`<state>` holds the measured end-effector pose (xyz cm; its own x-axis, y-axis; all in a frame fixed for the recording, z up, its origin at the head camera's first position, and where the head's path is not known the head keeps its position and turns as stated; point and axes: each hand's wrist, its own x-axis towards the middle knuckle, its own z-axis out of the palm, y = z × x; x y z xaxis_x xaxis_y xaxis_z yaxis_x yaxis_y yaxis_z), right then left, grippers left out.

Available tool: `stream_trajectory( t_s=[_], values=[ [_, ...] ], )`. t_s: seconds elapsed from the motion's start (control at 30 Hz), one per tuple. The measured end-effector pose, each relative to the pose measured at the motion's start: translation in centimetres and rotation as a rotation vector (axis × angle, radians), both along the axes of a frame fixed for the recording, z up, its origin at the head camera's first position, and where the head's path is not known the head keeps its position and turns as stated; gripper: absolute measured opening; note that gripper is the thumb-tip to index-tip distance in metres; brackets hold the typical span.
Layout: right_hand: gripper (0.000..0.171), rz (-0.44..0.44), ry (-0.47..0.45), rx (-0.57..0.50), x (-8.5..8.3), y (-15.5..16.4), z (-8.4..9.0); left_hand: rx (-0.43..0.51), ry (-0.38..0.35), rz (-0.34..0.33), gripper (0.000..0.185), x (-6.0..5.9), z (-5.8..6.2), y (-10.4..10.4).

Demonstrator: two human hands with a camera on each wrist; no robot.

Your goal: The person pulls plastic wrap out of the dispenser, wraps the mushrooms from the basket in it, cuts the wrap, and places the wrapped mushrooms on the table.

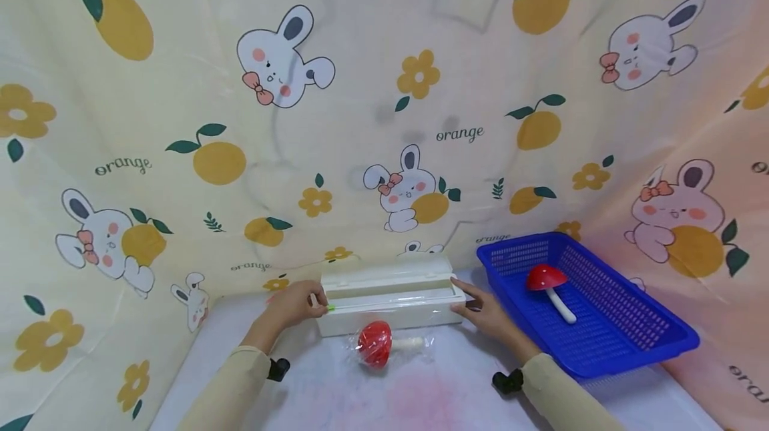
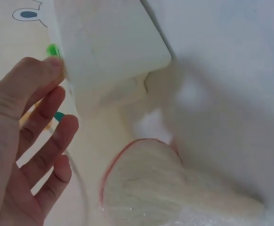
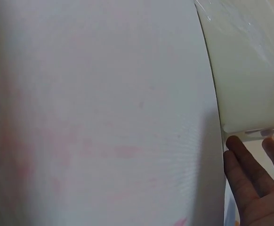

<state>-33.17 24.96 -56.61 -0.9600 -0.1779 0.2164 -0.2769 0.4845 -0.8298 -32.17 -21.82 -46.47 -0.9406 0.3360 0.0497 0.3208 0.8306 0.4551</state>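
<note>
A long white cling film dispenser (image 1: pixel 390 317) stands on the table with its lid (image 1: pixel 387 269) raised at the back. Clear film hangs over its front side. At its left end, my left hand (image 1: pixel 296 303) pinches the small green slider (image 2: pixel 53 50) between thumb and forefinger, the other fingers loosely bent. My right hand (image 1: pixel 485 311) grips the right end, forefinger near the top edge and thumb on the front; the wrist view shows other fingers beside the end. Just in front lies a red-capped toy mushroom (image 1: pixel 375 344) wrapped in clear film, its pale stem pointing right.
A blue plastic basket (image 1: pixel 649 304) stands to the right of the right hand. Inside it lies an unwrapped toy mushroom (image 1: pixel 547 277) with a red cap and white stem. A printed cloth (image 1: pixel 360 117) hangs behind the white table (image 1: pixel 336 397), which has pink stains.
</note>
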Motion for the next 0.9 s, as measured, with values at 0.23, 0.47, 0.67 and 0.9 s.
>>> stream_trajectory(
  t_s=[0.23, 0.47, 0.67, 0.9],
  values=[
    [0.070, 0.018, 0.020, -0.022, -0.5, -0.1, -0.1, -0.124, 0.088, 0.034, 0.021, 0.3, -0.1, -1.1],
    [0.068, 0.048, 0.081, -0.060, -0.5, 0.1, -0.5, -0.027, 0.110, 0.057, 0.016, 0.7, -1.3, -1.2],
    [0.069, 0.046, 0.052, -0.093, -0.3, 0.1, -0.4, 0.027, 0.282, 0.029, 0.022, 1.6, -3.3, 0.2],
    [0.065, 0.053, 0.078, -0.090, 0.3, -0.3, 0.2, -0.033, 0.569, 0.001, 0.029, 2.4, -5.6, 1.8]
  ],
)
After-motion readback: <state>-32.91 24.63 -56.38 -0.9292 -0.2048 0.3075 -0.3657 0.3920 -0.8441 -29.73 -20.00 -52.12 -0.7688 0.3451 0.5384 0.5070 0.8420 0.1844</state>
